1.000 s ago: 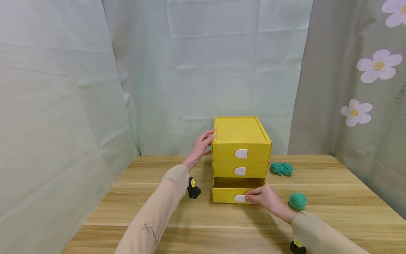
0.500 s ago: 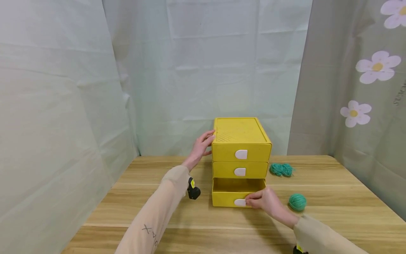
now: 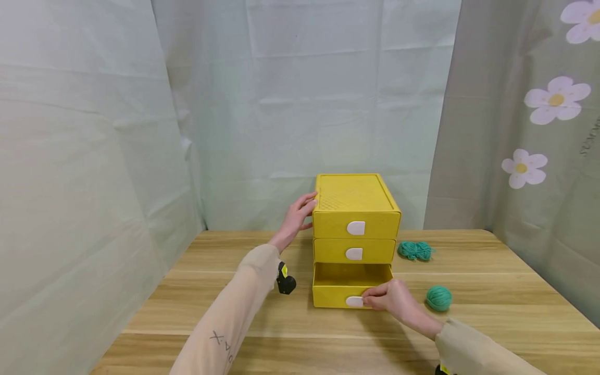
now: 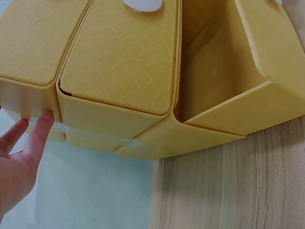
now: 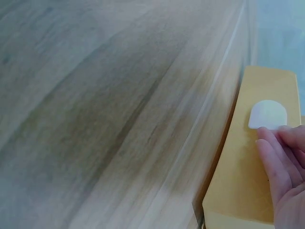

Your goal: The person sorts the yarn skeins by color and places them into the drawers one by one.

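Note:
A yellow three-drawer storage box (image 3: 356,192) stands on the wooden table, each drawer front bearing a white tab handle. Its bottom drawer (image 3: 333,297) is pulled out, and the visible part of its inside holds nothing. With finger and thumb, my right hand (image 3: 400,302) pinches the white handle (image 5: 268,114) of that drawer. My left hand (image 3: 295,216) rests against the box's upper left side; in the left wrist view its straight fingers (image 4: 40,136) touch the yellow wall. The upper two drawers are closed.
To the right of the box lies a tied skein of green yarn (image 3: 416,250). Nearer, beside my right forearm, sits a green yarn ball (image 3: 439,298). Pale curtains (image 3: 300,104) hang behind and around the wooden table (image 3: 187,312).
The bottom drawer has slid further out toward me, with my right hand on its handle. My left hand has stayed in place against the box.

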{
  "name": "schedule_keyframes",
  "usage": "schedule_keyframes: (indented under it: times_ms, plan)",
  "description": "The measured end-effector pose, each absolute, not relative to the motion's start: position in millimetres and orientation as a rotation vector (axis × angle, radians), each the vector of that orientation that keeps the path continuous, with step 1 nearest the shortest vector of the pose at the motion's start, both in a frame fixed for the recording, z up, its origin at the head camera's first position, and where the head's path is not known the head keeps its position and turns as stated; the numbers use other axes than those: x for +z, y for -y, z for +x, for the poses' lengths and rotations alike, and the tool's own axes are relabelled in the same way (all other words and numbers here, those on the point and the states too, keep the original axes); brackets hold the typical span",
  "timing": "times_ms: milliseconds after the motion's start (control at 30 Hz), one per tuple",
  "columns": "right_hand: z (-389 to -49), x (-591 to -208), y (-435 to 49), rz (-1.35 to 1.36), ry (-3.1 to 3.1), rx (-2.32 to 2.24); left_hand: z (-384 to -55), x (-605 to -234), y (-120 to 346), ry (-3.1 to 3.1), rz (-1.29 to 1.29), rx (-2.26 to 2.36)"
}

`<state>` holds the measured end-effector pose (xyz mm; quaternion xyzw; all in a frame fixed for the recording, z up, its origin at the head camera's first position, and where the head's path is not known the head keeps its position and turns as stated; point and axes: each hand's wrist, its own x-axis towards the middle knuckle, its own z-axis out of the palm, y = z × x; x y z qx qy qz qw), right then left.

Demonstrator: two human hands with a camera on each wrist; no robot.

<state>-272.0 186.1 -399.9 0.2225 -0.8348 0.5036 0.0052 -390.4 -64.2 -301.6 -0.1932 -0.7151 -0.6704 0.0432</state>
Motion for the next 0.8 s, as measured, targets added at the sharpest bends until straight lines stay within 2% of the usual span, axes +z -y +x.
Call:
schedule_keyframes:
  times_ms: [800]
  plan:
    - [-266.2,-400.0,-185.7,0.708,2.629,1.525,-391.9,-302.3,65.2,2.190,-0.600,-2.047]
